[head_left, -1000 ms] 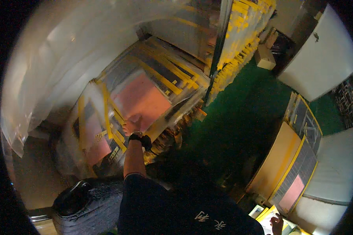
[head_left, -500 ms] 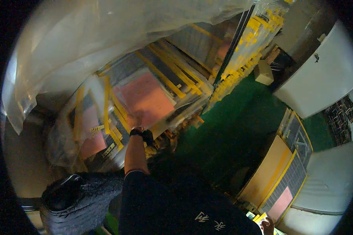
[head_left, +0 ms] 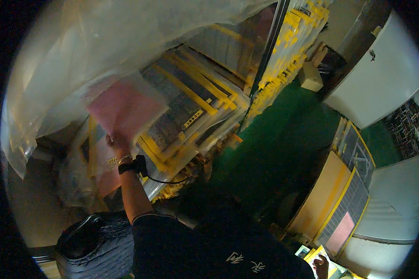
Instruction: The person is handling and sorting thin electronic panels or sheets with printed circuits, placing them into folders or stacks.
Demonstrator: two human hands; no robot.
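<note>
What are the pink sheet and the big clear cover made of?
Flat pink sheet: probably paper or thin card, matte and stiff-edged, possibly inside a clear sleeve; the left hand touches its lower edge. Large clear cover: looks like thin plastic film, glossy, translucent, with soft folds and glare.

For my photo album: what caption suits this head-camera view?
Left hand raised to a pink sheet on a plastic-wrapped, yellow-strapped stack beside green floor.

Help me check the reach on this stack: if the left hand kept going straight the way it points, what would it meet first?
Most likely the pink sheet under clear plastic wrap on the strapped stack; the left hand already sits at its lower edge, though depth is unclear.
</note>
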